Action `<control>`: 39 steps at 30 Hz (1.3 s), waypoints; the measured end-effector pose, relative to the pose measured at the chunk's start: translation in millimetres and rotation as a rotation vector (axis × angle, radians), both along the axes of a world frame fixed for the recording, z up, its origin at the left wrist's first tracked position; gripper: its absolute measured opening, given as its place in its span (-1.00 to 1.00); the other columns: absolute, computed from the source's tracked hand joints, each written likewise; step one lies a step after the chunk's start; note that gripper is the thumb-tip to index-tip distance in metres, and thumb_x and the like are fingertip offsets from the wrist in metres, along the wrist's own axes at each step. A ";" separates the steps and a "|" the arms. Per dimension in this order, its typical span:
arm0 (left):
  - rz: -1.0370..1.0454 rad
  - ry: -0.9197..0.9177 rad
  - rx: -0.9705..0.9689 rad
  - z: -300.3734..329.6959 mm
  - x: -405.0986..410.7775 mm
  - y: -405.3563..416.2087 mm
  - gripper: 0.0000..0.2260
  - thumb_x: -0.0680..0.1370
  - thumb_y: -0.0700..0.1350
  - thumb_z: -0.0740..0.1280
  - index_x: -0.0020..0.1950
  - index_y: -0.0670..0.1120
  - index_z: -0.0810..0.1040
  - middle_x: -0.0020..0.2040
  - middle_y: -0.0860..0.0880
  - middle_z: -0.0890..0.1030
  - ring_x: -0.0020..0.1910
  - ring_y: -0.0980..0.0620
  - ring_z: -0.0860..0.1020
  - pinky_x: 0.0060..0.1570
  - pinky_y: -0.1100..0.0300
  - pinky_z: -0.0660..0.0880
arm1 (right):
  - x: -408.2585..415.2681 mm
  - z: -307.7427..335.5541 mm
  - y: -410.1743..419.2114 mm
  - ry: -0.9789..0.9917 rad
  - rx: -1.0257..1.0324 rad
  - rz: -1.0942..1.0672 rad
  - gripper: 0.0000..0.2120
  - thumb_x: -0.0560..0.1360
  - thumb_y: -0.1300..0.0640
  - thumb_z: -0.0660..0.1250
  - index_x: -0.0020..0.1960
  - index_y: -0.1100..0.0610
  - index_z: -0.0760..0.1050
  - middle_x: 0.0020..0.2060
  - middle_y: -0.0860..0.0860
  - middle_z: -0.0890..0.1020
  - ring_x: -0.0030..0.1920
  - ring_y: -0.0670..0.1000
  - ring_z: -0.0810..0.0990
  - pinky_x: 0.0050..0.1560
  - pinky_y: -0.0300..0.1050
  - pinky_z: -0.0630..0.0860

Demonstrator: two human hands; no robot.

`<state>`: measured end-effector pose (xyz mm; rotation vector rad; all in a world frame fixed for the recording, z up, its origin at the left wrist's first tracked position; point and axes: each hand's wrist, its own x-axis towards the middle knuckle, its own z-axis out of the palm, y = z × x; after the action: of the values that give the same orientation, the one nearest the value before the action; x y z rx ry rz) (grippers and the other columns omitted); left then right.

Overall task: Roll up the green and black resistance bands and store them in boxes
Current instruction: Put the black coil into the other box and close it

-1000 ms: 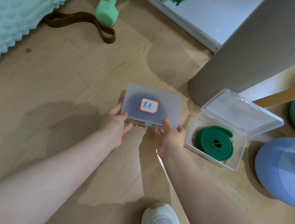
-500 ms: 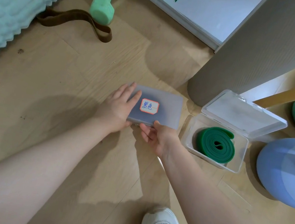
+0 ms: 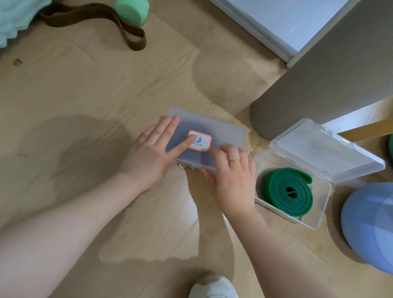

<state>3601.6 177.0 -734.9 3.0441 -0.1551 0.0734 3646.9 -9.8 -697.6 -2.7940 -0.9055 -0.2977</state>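
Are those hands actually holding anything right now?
Neither grips anything: left hand and right hand press flat on the closed box's lid.

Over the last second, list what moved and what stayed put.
Left hand slid from the closed box's near edge onto its lid, fingers flat, one on the label. Right hand turned and now lies over the lid's near right corner. The box, the open box and the green band stayed put.
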 end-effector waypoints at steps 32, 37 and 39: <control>0.035 0.323 -0.519 70.7 45.7 -132.8 -0.52 0.61 -0.01 0.09 0.50 -0.10 0.11 0.53 -0.06 0.09 0.50 -0.04 0.09 0.43 0.13 0.05 | 80.0 66.1 -167.4 0.311 -0.066 -0.435 -0.46 0.57 -0.04 0.13 0.47 0.15 0.14 0.40 0.14 0.33 0.46 0.19 0.15 0.45 0.18 -0.10; 0.385 0.284 -1.048 90.6 61.6 -178.7 -0.58 0.63 0.01 0.01 0.50 -0.01 0.14 0.49 0.00 0.22 0.45 0.04 0.22 0.31 0.31 0.10 | 48.9 58.9 -189.7 0.435 0.018 -0.219 -0.46 0.54 -0.14 -0.06 -0.02 0.11 0.61 -0.03 0.08 0.62 0.06 0.17 0.53 0.30 0.15 0.27; 0.314 0.284 -1.002 88.0 61.9 -182.3 -0.57 0.62 0.00 0.06 0.49 -0.02 0.17 0.50 -0.02 0.19 0.46 0.05 0.18 0.27 0.39 0.07 | 30.4 35.5 -199.5 0.446 0.002 -0.241 -0.60 0.49 -0.12 0.16 0.04 0.14 0.59 0.13 0.20 0.55 0.17 0.28 0.49 0.24 0.15 0.34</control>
<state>3663.5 -5.3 -646.9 2.0207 0.2952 -0.1995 3677.3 -209.3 -662.1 -2.7919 -0.4664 0.2846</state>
